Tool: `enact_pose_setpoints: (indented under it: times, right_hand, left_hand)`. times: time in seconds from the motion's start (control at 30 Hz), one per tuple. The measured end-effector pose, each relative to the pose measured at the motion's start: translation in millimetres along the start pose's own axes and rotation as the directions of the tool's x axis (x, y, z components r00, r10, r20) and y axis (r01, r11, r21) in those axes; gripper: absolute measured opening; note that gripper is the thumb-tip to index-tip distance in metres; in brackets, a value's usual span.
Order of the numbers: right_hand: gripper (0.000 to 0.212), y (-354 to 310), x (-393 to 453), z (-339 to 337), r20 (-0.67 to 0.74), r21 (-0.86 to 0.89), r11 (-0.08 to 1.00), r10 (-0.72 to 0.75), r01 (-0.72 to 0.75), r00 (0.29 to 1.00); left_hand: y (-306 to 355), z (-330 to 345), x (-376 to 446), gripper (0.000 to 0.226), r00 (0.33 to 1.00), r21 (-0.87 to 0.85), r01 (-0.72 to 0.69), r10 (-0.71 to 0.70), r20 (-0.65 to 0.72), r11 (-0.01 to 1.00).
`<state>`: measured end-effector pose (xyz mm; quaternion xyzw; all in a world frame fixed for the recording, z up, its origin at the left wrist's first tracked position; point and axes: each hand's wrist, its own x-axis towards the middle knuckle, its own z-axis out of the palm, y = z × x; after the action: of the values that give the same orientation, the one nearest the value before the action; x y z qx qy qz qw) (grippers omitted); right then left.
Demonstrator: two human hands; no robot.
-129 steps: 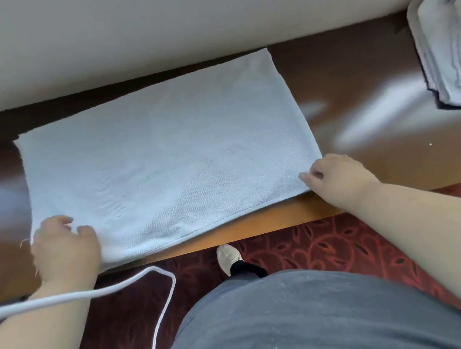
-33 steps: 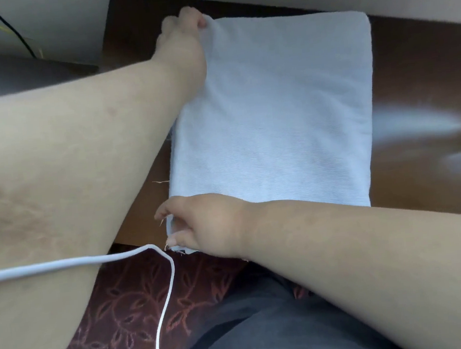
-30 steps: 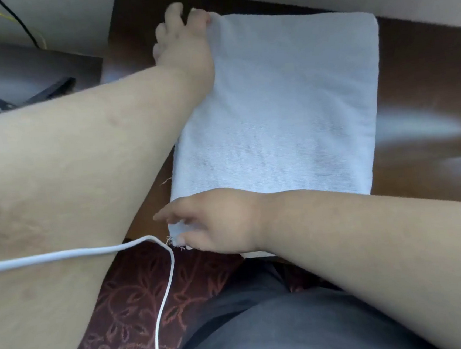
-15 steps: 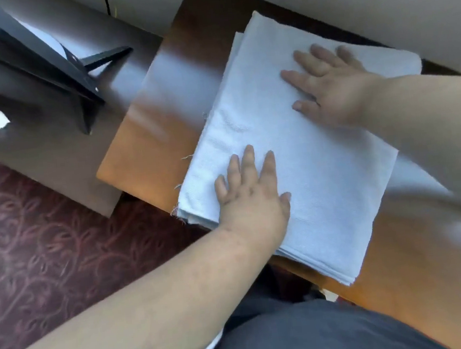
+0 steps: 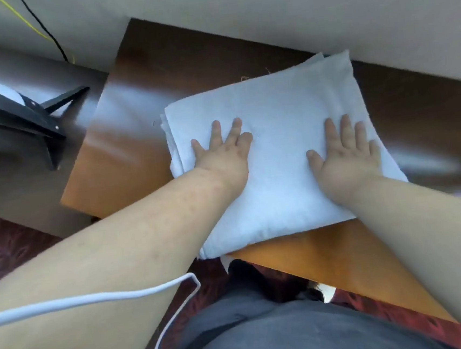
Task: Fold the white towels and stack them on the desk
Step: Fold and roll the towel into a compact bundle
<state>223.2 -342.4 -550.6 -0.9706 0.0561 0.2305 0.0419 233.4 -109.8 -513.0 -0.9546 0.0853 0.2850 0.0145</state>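
Desk [image 5: 127,167] of glossy brown wood, far edge against a pale wall [image 5: 264,10], red patterned carpet [image 5: 8,249] below its near edge, a dark stand [image 5: 21,118] on a lower grey surface off beyond the left hand [image 5: 222,158], and a white cable [image 5: 95,298] crossing the left forearm. Folded towel [image 5: 281,130] lies on the desk under both palms, nearly square, its slightly longer axis running from the near corner, which overhangs the desk edge by the left wrist, up to the far corner beyond the right hand [image 5: 343,158]. Both hands lie flat on it, fingers straight and spread, pressing down, gripping nothing.
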Motion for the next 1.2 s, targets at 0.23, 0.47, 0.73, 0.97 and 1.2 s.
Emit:
enact_pose_setpoints:
  times: [0.23, 0.47, 0.73, 0.97, 1.2]
  right_hand:
    - [0.085, 60, -101, 25, 0.201, 0.098, 0.968, 0.209, -0.232, 0.957]
    - [0.064, 69, -60, -12, -0.131, 0.507, 0.833, 0.329, -0.222, 0.935]
    - [0.050, 94, 4, -40, -0.033, 0.947, 0.275, 0.603, -0.169, 0.797]
    - [0.015, 90, 8, -49, -0.137, 0.925, 0.361, 0.609, -0.120, 0.781]
    - [0.031, 80, 28, -48, -0.172, 0.875, 0.469, 0.542, -0.125, 0.823]
  left_hand:
    - [34, -28, 44, 0.108, 0.921, 0.144, -0.390, 0.386, 0.055, 0.910]
    - [74, -7, 31, 0.048, 0.916, -0.072, -0.354, 0.329, -0.231, 0.933]
    - [42, 33, 7, 0.052, 0.894, -0.122, -0.268, 0.200, -0.402, 0.956]
    - [-10, 19, 10, 0.064, 0.854, -0.538, 0.147, -0.381, -0.355, 0.830]
    - [-15, 24, 15, 0.036, 0.823, -0.728, 0.081, -0.458, -0.337, 0.681]
